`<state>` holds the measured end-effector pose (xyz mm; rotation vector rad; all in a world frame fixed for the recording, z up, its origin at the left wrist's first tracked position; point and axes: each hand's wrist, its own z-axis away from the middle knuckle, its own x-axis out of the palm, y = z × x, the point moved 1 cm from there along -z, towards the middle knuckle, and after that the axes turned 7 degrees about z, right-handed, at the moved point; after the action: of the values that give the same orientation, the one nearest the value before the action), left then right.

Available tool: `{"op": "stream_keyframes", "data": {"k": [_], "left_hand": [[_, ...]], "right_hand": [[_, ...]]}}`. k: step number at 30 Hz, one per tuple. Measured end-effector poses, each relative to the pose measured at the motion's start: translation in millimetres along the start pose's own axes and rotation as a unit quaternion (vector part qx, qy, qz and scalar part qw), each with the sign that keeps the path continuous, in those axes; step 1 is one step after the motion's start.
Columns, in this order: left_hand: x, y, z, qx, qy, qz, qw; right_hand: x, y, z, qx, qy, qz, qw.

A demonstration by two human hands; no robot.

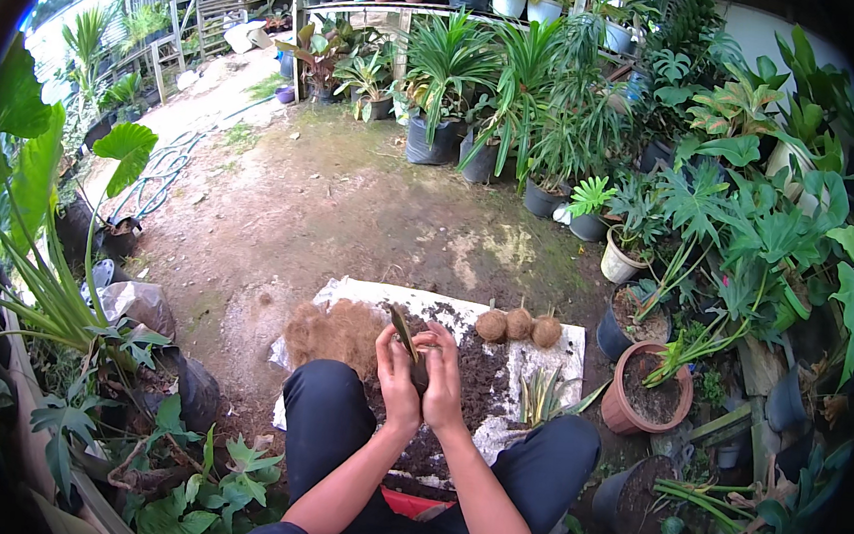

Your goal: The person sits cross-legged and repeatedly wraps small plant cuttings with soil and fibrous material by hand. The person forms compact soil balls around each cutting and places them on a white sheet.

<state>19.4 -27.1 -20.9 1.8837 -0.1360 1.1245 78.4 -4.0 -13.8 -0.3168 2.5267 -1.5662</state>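
Note:
Both my hands are cupped together over a white sheet (365, 290) on the ground. Between the palms of my left hand (397, 377) and my right hand (444, 377) is a small plant (403, 330) with a stiff upright leaf. A dark clump of soil (419, 375) shows around its base, mostly hidden by my fingers. Left of my hands lies a flat mat of brown coconut fibre (331, 334). Loose dark soil (484, 377) is spread to their right. Three fibre-wrapped balls (519, 323) sit in a row at the far right of the sheet.
Cut snake plant leaves (541, 397) lie by my right knee. A terracotta-coloured pot (646, 390) and other potted plants crowd the right side. Large-leaved plants (36, 206) stand on the left. Beyond them a blue hose (164, 171) runs over bare ground.

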Motion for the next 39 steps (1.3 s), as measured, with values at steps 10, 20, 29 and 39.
{"op": "stream_keyframes", "data": {"k": [10,20,29,39], "left_hand": [[-3,4,-11,0.005,0.018,-0.04,0.999],[-3,-2,-14,-0.048,0.013,0.068,0.996],[-11,-3,-18,-0.065,0.049,-0.007,0.997],[3,4,-7,-0.053,0.032,0.089,0.994]], "right_hand": [[2,5,1,-0.016,-0.024,0.042,0.999],[3,0,0,-0.039,0.014,0.106,0.993],[4,-6,3,-0.05,0.004,0.129,0.99],[2,11,-3,0.109,-0.046,-0.169,0.978]]}}
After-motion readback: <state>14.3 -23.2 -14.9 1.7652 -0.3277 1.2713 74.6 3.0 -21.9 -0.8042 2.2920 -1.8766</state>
